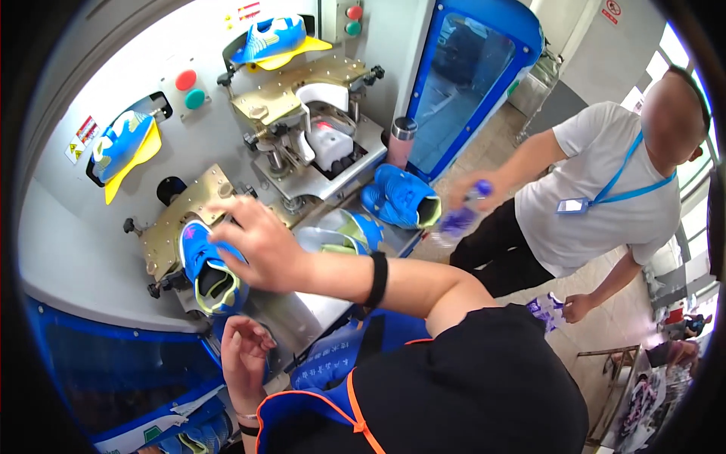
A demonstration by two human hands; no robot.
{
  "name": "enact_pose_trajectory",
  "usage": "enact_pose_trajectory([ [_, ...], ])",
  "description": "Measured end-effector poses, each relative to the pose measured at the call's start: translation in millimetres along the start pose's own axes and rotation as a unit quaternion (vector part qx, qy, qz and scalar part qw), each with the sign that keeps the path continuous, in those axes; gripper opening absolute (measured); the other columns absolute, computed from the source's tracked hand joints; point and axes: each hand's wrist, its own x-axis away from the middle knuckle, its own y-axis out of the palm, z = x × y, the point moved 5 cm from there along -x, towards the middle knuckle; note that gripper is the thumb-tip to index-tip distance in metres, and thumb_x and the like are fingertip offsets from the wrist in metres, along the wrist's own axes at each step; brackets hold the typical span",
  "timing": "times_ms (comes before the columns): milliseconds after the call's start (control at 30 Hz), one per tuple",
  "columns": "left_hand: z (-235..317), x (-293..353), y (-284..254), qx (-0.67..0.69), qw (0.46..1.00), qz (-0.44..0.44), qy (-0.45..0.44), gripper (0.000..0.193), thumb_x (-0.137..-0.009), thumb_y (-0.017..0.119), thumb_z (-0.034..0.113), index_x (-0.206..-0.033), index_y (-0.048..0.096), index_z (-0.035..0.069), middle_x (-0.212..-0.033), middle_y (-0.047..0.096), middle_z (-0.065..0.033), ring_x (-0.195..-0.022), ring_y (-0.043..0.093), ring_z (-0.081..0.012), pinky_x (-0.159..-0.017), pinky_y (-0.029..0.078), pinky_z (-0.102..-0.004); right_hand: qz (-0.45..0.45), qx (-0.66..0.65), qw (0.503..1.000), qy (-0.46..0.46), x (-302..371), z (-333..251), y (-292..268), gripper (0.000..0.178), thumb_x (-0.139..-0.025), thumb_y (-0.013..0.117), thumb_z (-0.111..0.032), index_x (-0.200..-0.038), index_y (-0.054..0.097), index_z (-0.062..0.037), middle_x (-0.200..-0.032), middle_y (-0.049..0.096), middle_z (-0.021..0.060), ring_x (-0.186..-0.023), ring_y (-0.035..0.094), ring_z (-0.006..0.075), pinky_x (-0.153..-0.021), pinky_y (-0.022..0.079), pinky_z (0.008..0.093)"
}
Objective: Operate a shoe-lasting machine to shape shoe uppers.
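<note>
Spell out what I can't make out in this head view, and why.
All in the head view:
Contact between the right hand and the blue shoe: they overlap from this angle, so touching or apart is unclear.
Near side of the pale-green and blue footwear: behind the right forearm.
Details of the bottle held by the co-worker: blurred.
Full shape of the bottom shoes: cut off by the lower edge.

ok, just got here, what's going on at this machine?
The worker's right hand, fingers spread, is right by a blue shoe at the machine's left brass plate; can't tell if it's touching. The left hand is loosely curled nearby and looks empty. Two blue-and-yellow shoe pieces are mounted on the panel above. A co-worker stands at right, holding a bottle and a purple-and-white packet.
</note>
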Motion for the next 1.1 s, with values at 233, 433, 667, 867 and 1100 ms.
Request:
enact_pose_trajectory([
  [233, -20, -16, 4, -0.007, 0.997, 0.007, -0.074, 0.029, -0.097, 0.056, 0.021, -0.119, 0.051, 0.003, -0.107, 0.061, -0.0078, -0.097, 0.063, -0.0172, -0.082, 0.052, -0.0333, -0.077, -0.048, 0.996, -0.019, 75, -53, -25, 0.029, -0.076, 0.071, -0.011, -0.104, 0.062, -0.0078, -0.122, 0.057, 0.0137, -0.106, 0.059, 0.0332, -0.088, 0.047, 0.0437],
  [433, -34, -19, 8, 0.016, 0.996, -0.014, -0.086, 0.030, -0.098, 0.054, 0.022, -0.120, 0.053, 0.002, -0.101, 0.065, -0.0132, -0.092, 0.065, -0.0216, -0.081, 0.054, -0.0342, -0.081, -0.005, 0.997, 0.013, 97, -42, -48, 0.029, -0.075, 0.072, -0.007, -0.103, 0.064, -0.0082, -0.119, 0.060, 0.0123, -0.103, 0.060, 0.0315, -0.086, 0.048, 0.0422],
  [667, -65, -16, -18, -0.066, 0.979, 0.030, -0.188, 0.027, -0.100, 0.053, 0.022, -0.118, 0.057, 0.002, -0.103, 0.067, -0.0124, -0.094, 0.067, -0.0199, -0.079, 0.056, -0.0313, -0.111, 0.073, 0.968, 0.213, 180, 18, -77, 0.032, -0.077, 0.072, -0.009, -0.107, 0.060, -0.0055, -0.113, 0.058, 0.0154, -0.099, 0.059, 0.0313, -0.086, 0.049, 0.0391],
  [867, -104, -41, -23, -0.172, 0.963, 0.019, -0.205, 0.030, -0.099, 0.058, 0.024, -0.123, 0.059, 0.006, -0.117, 0.066, -0.0065, -0.112, 0.061, -0.0167, -0.092, 0.047, -0.0286, 0.129, 0.037, 0.825, 0.549, 272, 112, -78, 0.053, -0.086, 0.072, -0.027, -0.126, 0.051, 0.0018, -0.119, 0.053, 0.0188, -0.106, 0.056, 0.0285, -0.094, 0.046, 0.0383],
  [1100, -175, -98, -16, -0.274, 0.952, -0.037, -0.128, 0.043, -0.097, 0.063, 0.021, -0.132, 0.051, 0.001, -0.127, 0.061, -0.0104, -0.120, 0.055, -0.0180, -0.104, 0.042, -0.0330, 0.057, -0.185, 0.739, 0.645, 291, 113, -46, 0.050, -0.089, 0.071, -0.028, -0.125, 0.052, 0.0010, -0.113, 0.062, 0.0148, -0.104, 0.059, 0.0205, -0.092, 0.046, 0.0309],
])
